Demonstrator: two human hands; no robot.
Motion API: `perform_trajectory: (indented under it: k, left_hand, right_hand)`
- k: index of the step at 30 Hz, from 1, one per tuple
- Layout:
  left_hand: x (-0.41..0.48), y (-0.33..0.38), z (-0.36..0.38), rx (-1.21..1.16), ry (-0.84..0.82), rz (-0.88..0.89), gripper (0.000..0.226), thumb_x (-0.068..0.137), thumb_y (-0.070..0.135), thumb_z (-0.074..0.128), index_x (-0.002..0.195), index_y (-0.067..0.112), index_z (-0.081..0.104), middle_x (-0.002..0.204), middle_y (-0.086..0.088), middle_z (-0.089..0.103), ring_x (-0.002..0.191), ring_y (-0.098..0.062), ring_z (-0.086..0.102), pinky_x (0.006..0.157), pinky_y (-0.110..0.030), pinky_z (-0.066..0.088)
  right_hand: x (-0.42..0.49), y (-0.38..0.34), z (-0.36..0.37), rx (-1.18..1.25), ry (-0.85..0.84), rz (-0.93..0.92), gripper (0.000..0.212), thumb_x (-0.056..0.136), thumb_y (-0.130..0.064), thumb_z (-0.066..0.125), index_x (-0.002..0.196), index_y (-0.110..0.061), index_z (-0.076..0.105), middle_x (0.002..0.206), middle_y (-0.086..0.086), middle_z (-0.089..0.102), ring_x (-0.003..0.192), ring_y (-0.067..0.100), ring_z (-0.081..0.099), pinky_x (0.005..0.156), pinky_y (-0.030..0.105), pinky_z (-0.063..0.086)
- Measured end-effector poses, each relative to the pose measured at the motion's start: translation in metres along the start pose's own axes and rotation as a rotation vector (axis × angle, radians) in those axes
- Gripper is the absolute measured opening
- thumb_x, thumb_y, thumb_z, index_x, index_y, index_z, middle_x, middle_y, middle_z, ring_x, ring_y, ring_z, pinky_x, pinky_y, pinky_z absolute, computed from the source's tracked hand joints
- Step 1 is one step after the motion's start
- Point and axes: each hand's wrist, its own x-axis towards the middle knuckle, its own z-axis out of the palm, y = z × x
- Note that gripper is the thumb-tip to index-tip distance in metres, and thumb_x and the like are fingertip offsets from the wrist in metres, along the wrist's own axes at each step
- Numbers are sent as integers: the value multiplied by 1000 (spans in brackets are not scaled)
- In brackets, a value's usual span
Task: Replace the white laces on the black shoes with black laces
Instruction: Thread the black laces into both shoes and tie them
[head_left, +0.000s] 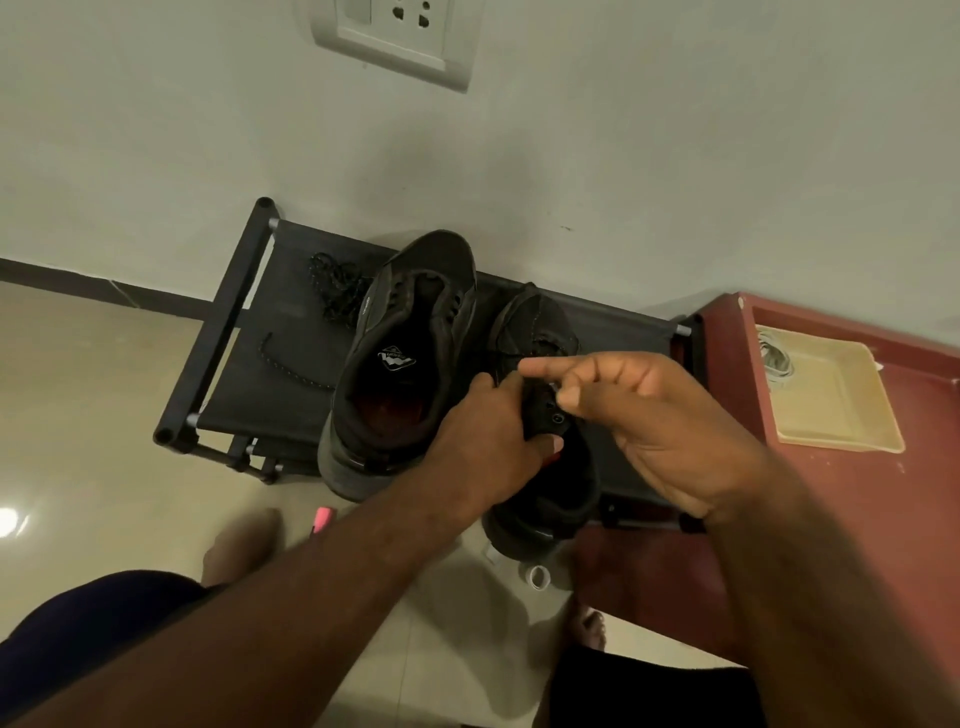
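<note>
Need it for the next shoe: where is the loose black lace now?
Head view: the speckled black cord lace lies bundled on the black fabric rack's left end, beside the left black shoe.

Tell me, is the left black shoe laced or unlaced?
Unlaced: the left black shoe shows bare eyelets; a speckled black lace lies loose on the black fabric rack beside it.

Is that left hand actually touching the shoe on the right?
Touching. The head view shows the left hand gripping the right-hand black shoe by its eyelet flap.
</note>
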Motion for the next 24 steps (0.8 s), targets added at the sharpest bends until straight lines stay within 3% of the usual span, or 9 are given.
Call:
perform_trajectory:
  k: [2, 4, 6, 9, 12, 14, 20, 24]
  left_hand:
    - [0, -1, 1, 6, 11, 8, 69, 85, 42, 70, 145, 30, 37, 122, -2, 44, 113, -23, 55, 97, -39, 50]
    - [2, -2, 2, 12, 11, 15, 76, 85, 43, 70, 150, 32, 31, 130, -2, 43, 119, -21, 52, 102, -39, 48]
    - [3, -3, 4, 32, 15, 10, 81, 85, 46, 68, 153, 33, 25, 136, -1, 42, 123, -20, 50, 104, -38, 46]
    - [4, 0, 6, 63, 25, 19, 80, 85, 49, 68, 152, 34, 27, 133, 1, 44, 120, -18, 51, 102, -34, 47]
    - [6, 1, 7, 87, 47, 37, 75, 85, 48, 68, 150, 34, 32, 125, 1, 47, 112, -18, 54, 97, -33, 49]
    - [7, 0, 7, 106, 42, 40, 75, 84, 47, 68, 149, 33, 33, 123, 0, 48, 110, -19, 56, 95, -33, 50]
    - [10, -1, 8, 107, 67, 30, 78, 81, 45, 71, 149, 32, 35, 112, 4, 46, 105, -16, 56, 89, -27, 50]
    - [9, 2, 7, 135, 80, 48, 73, 80, 46, 69, 145, 31, 40, 108, 4, 47, 99, -14, 56, 87, -28, 51]
  right_hand:
    - [-4, 9, -2, 194, 35, -94, 19, 92, 0, 56, 78, -8, 67, 110, 12, 75, 118, 17, 65, 93, 23, 52]
    - [0, 21, -4, 314, 166, -125, 21, 90, -1, 57, 75, -12, 66, 90, 13, 75, 100, 24, 70, 85, 26, 53]
    - [10, 33, -7, 232, 361, -122, 27, 95, -2, 56, 73, -16, 63, 73, 5, 68, 78, 23, 62, 72, 28, 49]
    - [26, 43, -16, -132, 525, -41, 18, 98, -19, 61, 80, -18, 58, 66, -5, 60, 62, 11, 55, 59, 23, 44]
    - [37, 50, -20, -543, 457, -12, 14, 98, -25, 62, 84, -23, 62, 82, -11, 66, 73, -1, 60, 62, 15, 42]
    - [40, 54, -18, -675, 345, -20, 14, 100, -26, 58, 89, -25, 67, 88, -11, 67, 80, -2, 61, 63, 10, 43]
    - [32, 53, -28, -847, 247, -59, 17, 97, -28, 61, 95, -20, 76, 92, -5, 66, 81, 5, 62, 72, 17, 49]
    - [29, 50, -31, -724, 299, -73, 19, 94, -26, 64, 75, -23, 66, 73, -10, 63, 67, -1, 59, 57, 10, 44]
